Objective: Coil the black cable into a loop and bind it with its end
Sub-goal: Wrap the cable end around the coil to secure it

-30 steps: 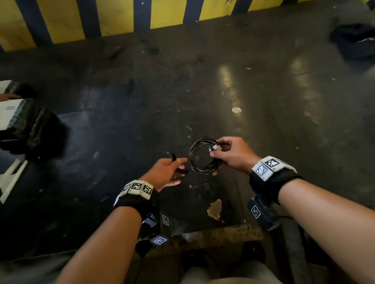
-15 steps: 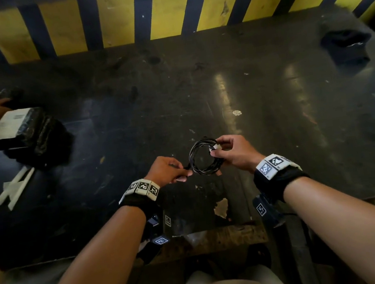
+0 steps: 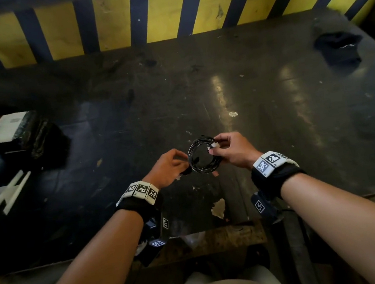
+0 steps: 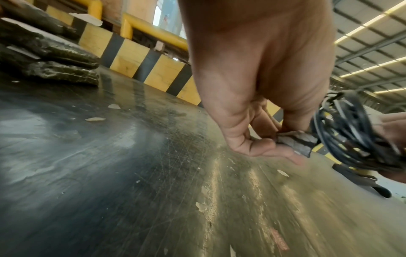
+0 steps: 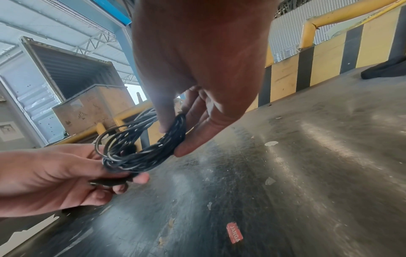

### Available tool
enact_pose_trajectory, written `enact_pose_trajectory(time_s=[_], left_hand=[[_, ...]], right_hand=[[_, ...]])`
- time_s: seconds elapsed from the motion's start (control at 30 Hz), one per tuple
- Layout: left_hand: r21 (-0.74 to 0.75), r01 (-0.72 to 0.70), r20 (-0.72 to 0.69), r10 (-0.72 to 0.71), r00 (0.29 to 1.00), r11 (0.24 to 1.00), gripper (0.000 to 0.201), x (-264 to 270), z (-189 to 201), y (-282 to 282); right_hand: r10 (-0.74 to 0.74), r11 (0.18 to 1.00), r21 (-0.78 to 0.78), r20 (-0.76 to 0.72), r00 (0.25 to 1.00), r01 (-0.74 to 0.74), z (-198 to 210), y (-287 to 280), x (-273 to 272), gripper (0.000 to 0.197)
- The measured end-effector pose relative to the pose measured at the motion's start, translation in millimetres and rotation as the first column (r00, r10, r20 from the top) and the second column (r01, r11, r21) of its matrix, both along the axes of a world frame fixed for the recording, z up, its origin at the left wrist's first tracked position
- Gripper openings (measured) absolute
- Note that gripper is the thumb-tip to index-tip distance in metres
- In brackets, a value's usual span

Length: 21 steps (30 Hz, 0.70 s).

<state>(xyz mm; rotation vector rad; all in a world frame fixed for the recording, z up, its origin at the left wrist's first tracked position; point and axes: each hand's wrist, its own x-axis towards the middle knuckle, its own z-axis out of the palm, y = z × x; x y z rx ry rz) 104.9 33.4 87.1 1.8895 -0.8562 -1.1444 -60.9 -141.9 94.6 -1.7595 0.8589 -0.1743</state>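
Black cable [image 3: 203, 156] wound in a small coil; right hand [image 3: 232, 150] pinches its rim, left hand [image 3: 168, 167] pinches the plug end [image 4: 296, 142].

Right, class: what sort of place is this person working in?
Probably a warehouse or loading bay: a yellow-and-black hazard barrier behind the worn table, an open shipping container, and a wooden crate.

Bare tabletop [image 3: 199, 89] beyond hands [image 3: 229, 151]

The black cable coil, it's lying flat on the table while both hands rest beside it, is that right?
No. The black cable coil is held up off the table: the right hand pinches one side, the left hand grips its end. The right wrist view shows it.
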Motion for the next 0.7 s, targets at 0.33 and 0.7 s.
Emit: enact_pose_trajectory(time_s=[0.33, 0.7], left_hand=[[0.027, -0.024, -0.066, 0.026, 0.997, 0.999, 0.018, -5, 2, -4], [0.065, -0.181, -0.489, 0.189, 0.851, 0.981, 0.059, -9, -1, -5]], right_hand=[[-0.044, 0.999, -0.029, -0.044, 0.998, 0.042, -12, 3, 0, 0.032], [-0.146, 0.973, -0.193, -0.078, 0.986, 0.129, -24, 5, -1, 0.031]])
